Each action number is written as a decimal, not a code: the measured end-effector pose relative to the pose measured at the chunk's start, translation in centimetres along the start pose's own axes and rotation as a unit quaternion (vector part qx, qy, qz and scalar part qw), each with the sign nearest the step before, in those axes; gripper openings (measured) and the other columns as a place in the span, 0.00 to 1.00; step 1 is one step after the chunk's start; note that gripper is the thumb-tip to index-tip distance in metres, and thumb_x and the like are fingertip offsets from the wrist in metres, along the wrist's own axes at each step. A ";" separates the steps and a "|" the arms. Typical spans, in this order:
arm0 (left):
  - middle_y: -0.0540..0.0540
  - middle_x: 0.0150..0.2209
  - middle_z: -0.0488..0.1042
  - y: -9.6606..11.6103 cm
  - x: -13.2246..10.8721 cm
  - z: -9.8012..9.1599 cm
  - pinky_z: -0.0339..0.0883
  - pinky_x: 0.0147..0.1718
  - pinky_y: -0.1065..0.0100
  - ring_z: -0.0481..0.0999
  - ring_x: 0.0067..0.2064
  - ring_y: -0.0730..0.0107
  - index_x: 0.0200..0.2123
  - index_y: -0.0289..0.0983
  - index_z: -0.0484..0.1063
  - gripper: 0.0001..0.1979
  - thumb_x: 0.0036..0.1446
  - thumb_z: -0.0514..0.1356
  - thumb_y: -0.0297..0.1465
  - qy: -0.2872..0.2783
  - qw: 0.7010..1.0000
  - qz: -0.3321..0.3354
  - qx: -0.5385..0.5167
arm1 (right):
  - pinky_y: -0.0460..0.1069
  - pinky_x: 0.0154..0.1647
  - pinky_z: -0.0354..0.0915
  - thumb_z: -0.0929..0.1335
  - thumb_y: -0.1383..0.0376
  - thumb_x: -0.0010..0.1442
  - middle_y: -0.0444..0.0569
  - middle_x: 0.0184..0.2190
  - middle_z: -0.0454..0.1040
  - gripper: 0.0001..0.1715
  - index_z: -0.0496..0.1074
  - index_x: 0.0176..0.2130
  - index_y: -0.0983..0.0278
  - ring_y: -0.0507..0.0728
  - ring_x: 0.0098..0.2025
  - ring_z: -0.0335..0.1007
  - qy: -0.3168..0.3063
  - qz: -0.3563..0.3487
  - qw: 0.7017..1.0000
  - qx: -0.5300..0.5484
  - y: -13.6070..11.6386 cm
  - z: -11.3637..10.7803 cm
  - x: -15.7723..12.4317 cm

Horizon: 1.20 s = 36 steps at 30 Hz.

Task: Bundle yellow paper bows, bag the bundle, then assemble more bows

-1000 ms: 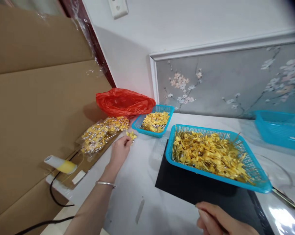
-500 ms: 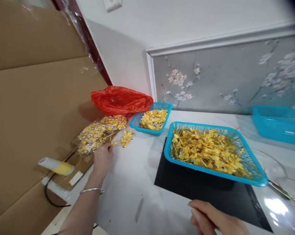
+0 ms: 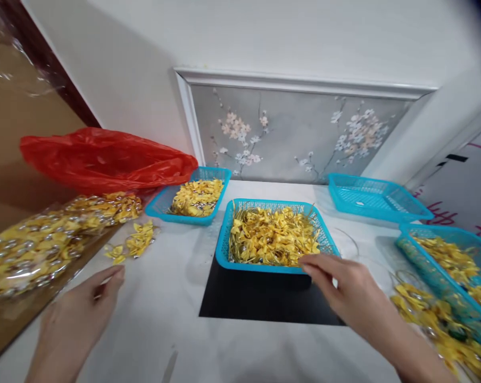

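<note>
My left hand [image 3: 81, 314] hovers low over the white table, thumb and fingers drawn together, with nothing showing at the tips. Just beyond it lies a small cluster of yellow ribbon-like flowers [image 3: 140, 239] with silvery beads. My right hand [image 3: 352, 287] is at the near right rim of the middle blue basket [image 3: 260, 267], its fingertips pinched beside the flowers. Whether they grip anything I cannot make out. That basket holds a heap of yellow flowers [image 3: 268, 234] on thin stems and stands partly on a black mat [image 3: 256, 298].
At left, bagged yellow flowers [image 3: 36, 244] lie on cardboard beside a red plastic bag [image 3: 108, 159]. A smaller blue basket [image 3: 192, 218] holds more flowers. To the right are another blue basket [image 3: 378, 199], a flower-filled blue basket [image 3: 436, 282] and loose flowers [image 3: 444, 324].
The view has swung to the right. My left hand has drawn back from the flower cluster beside the bagged flowers. My right hand has moved forward to the middle basket's rim.
</note>
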State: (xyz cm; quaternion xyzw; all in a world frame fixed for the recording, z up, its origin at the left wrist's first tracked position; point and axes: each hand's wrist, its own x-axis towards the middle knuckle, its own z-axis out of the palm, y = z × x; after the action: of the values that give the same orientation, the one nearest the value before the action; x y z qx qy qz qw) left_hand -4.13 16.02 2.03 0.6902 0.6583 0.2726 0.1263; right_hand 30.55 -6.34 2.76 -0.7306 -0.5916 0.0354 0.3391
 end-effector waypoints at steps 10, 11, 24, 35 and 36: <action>0.48 0.27 0.80 9.8 -10.0 3.1 0.72 0.29 0.70 0.79 0.30 0.61 0.32 0.45 0.81 0.12 0.49 0.62 0.43 -0.224 0.932 0.071 -0.277 | 0.49 0.28 0.62 0.65 0.62 0.60 0.48 0.29 0.72 0.13 0.75 0.28 0.62 0.55 0.27 0.69 0.089 0.069 0.991 -0.077 2.2 2.0 4.7; 0.48 0.27 0.80 10.5 -10.7 3.3 0.71 0.28 0.71 0.78 0.29 0.62 0.32 0.45 0.81 0.11 0.50 0.62 0.42 -0.244 0.920 0.076 -0.299 | 0.49 0.29 0.62 0.64 0.61 0.61 0.49 0.29 0.72 0.13 0.75 0.29 0.62 0.55 0.27 0.68 0.098 0.068 0.991 -0.063 2.3 1.7 4.7; 0.45 0.49 0.76 14.8 -14.0 5.7 0.70 0.46 0.63 0.75 0.50 0.61 0.47 0.46 0.74 0.18 0.51 0.66 0.37 -0.476 0.691 -0.052 -0.542 | 0.43 0.20 0.52 0.64 0.54 0.65 0.37 0.14 0.61 0.20 0.64 0.27 0.64 0.47 0.17 0.53 -0.051 0.177 0.902 0.389 -3.5 -0.7 -0.3; 0.49 0.39 0.78 15.2 -14.5 5.8 0.70 0.39 0.71 0.75 0.40 0.71 0.44 0.44 0.76 0.13 0.53 0.66 0.32 -0.504 0.668 -0.106 -0.537 | 0.42 0.18 0.52 0.65 0.55 0.65 0.38 0.19 0.63 0.17 0.66 0.31 0.65 0.45 0.17 0.54 -0.064 0.220 0.815 0.533 -4.2 0.3 -1.8; 0.50 0.37 0.78 15.1 -14.5 5.8 0.70 0.38 0.72 0.75 0.38 0.73 0.43 0.43 0.76 0.13 0.53 0.67 0.32 -0.499 0.674 -0.112 -0.533 | 0.42 0.18 0.53 0.65 0.55 0.65 0.38 0.18 0.63 0.16 0.67 0.32 0.65 0.45 0.17 0.54 -0.063 0.216 0.818 0.528 -4.1 0.2 -2.0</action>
State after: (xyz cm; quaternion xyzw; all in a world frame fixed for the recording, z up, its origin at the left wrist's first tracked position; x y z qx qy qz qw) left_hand 11.96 1.39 2.26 0.4600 0.3125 0.1766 0.8121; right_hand 26.42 -7.74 4.05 -0.5445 -0.3289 0.4612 0.6185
